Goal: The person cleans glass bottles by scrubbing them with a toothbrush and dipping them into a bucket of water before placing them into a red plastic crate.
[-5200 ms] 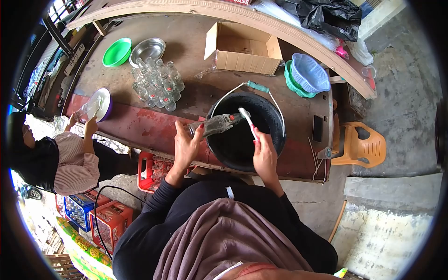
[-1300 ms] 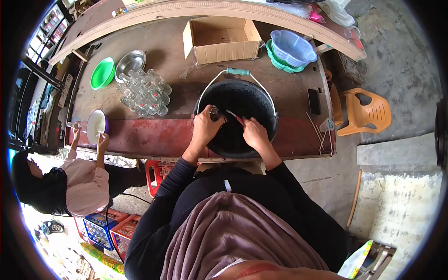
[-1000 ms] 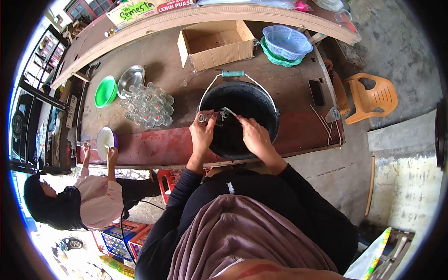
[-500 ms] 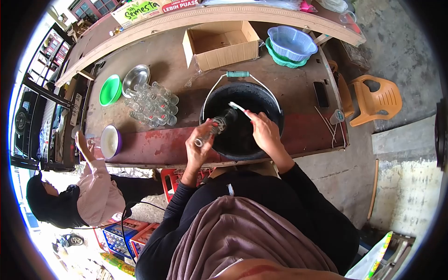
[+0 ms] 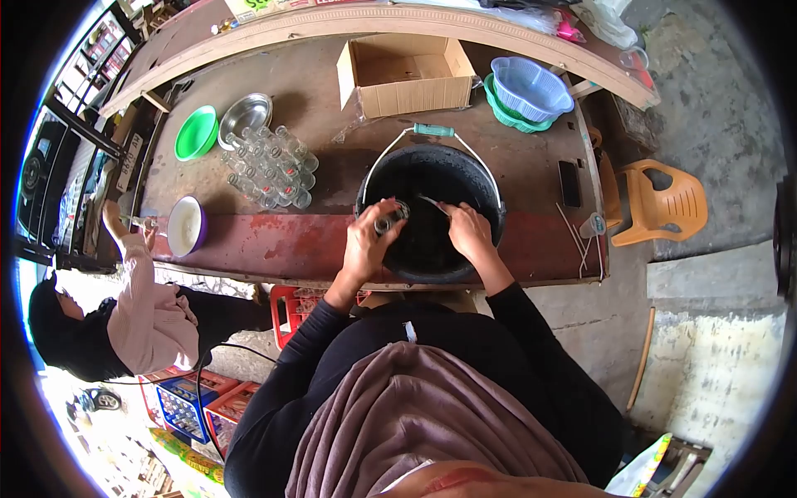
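Observation:
My left hand [image 5: 365, 245] is wrapped round a clear glass bottle [image 5: 392, 219] over the left part of a black bucket [image 5: 486, 166]. One round end of the bottle points up at me. In my right hand [image 5: 470, 231] is a thin pale-handled brush [image 5: 429, 200], held over the bucket's right half. Its far end is dark against the inside and hard to make out. Bottle and brush are apart. The bucket's wire handle with a teal grip [image 5: 434, 129] leans to the back. To the left lies a cluster of clear glass bottles [image 5: 272, 170].
Beside the bottles are a green basin [image 5: 196, 134], a metal bowl [image 5: 247, 119] and a purple-rimmed bowl [image 5: 188, 226]. A cardboard box [image 5: 415, 95], blue basket [image 5: 531, 87], phone [image 5: 569, 183] and sticks [image 5: 573, 232] lie farther round. Another person [image 5: 137, 315] stands left.
The brush has moved away from the bottle and dipped lower into the bucket. My left hand has turned the bottle more upright, its end now facing me. The other person's arms have moved.

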### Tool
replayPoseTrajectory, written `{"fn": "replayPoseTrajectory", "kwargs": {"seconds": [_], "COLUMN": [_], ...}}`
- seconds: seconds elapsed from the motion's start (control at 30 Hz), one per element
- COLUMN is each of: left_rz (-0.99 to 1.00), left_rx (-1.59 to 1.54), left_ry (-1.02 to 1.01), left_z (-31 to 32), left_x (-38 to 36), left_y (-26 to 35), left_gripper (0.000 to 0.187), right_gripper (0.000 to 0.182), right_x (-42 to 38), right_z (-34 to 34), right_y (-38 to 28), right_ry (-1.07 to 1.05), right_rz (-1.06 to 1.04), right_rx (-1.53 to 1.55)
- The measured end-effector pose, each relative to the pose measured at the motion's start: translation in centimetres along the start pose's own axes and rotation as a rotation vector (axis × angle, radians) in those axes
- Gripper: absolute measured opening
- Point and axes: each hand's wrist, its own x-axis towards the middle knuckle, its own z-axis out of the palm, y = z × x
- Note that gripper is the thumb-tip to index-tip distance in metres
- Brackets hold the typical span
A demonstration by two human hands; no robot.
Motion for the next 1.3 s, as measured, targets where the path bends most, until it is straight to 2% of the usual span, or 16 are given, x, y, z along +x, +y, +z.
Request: {"fn": "replayPoseTrajectory", "kwargs": {"seconds": [0.03, 0.07, 0.13, 0.23, 0.3, 0.37, 0.47, 0.53, 0.57, 0.7, 0.83, 0.9, 1.07, 1.17, 1.23, 1.3], "left_rz": [-0.099, -0.101, -0.295, -0.294, -0.300, -0.288, -0.328, -0.310, -0.167, -0.101, -0.071, -0.065, -0.064, -0.076, -0.080, -0.089], "left_rx": [-0.055, -0.058, 0.042, -0.072, -0.053, -0.053, 0.047, 0.288, 0.305, 0.372, 0.460, 0.509, 0.524, 0.506, 0.502, 0.476], "left_ry": [0.059, 0.077, 0.108, 0.206, 0.218, 0.238, 0.202, 0.137, 0.229, 0.116, 0.040, 0.045, 0.006, 0.018, -0.018, -0.031], "left_z": [0.3, 0.4, 0.3, 0.1, -0.4, -0.7, -1.3, -1.6, -1.0, -0.8, 0.2, 0.1, 0.4, 0.5, 0.2, -0.2], "left_x": [0.5, 1.2, 2.4, 3.8, 4.2, 4.8, 6.1, 7.5, 7.8, 9.4, 10.0, 10.4, 10.8, 10.8, 10.9, 10.6], "left_y": [0.0, -0.1, 0.0, -0.7, -1.0, -1.4, -0.7, 0.0, -0.6, 0.3, 0.5, 0.4, 0.8, 0.7, 0.6, 0.4], "left_gripper": [0.027, 0.027, 0.025, 0.023, 0.025, 0.023, 0.034, 0.043, 0.040, 0.039, 0.042, 0.045, 0.047, 0.046, 0.046, 0.046], "right_gripper": [0.032, 0.034, 0.035, 0.035, 0.035, 0.033, 0.028, 0.029, 0.030, 0.026, 0.024, 0.026, 0.029, 0.031, 0.029, 0.027], "right_x": [0.4, 0.3, -0.6, -1.4, -1.4, -1.5, -2.9, -4.0, -4.6, -4.4, -2.7, -2.1, -2.0, -1.7, -1.5, -1.9], "right_z": [0.3, 0.7, -1.0, -0.7, -0.3, -0.4, -3.6, -5.6, -6.5, -8.6, -4.5, -3.6, -5.1, -2.9, -3.5, -4.8], "right_y": [0.5, 0.9, -1.6, -2.4, -1.1, 0.0, -2.5, -3.6, -3.8, -3.8, -1.0, 0.1, -2.5, -0.2, -1.3, -3.5], "right_ry": [0.009, 0.002, 0.031, 0.077, -0.024, -0.004, 0.222, 0.230, 0.239, 0.138, 0.176, 0.045, 0.188, 0.042, 0.071, 0.212], "right_rz": [0.060, 0.063, 0.010, -0.065, 0.096, 0.087, 0.039, -0.059, -0.146, -0.330, -0.369, -0.377, -0.415, -0.394, -0.436, -0.406], "right_rx": [-0.101, -0.077, 0.020, 0.159, -0.013, -0.052, 0.056, 0.093, 0.131, 0.109, -0.006, -0.203, -0.033, -0.225, -0.146, -0.042]}}
